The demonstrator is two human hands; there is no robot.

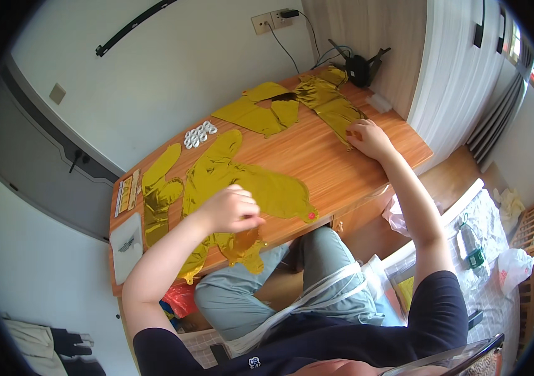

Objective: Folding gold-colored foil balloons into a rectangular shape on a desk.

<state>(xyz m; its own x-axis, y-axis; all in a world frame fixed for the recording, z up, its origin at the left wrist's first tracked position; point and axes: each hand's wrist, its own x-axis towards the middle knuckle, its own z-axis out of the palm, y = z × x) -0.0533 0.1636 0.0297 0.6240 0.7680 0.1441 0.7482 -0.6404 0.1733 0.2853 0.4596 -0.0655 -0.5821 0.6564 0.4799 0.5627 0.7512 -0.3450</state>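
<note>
Flat, uninflated gold foil balloons lie across the wooden table (279, 156). My right hand (370, 139) is at the far right, its fingers pinched at the lower edge of a long gold foil balloon (326, 103). My left hand (232, 210) is curled closed above a large gold foil balloon (267, 188) near the front edge; whatever its fingers may hold is hidden. That balloon has a small pinkish-red spot by its tab, and part of the foil hangs over the table edge. Another flat gold balloon (156, 200) lies at the left, and an angular one (248, 116) at the back.
White ribbon rolls (199, 135) sit near the back edge. A white tray (128, 247) with small metal pieces lies far left, beside a printed strip (127, 191). A black router (359, 69) with cables stands in the back right corner. A plastic bottle (472, 241) lies at lower right.
</note>
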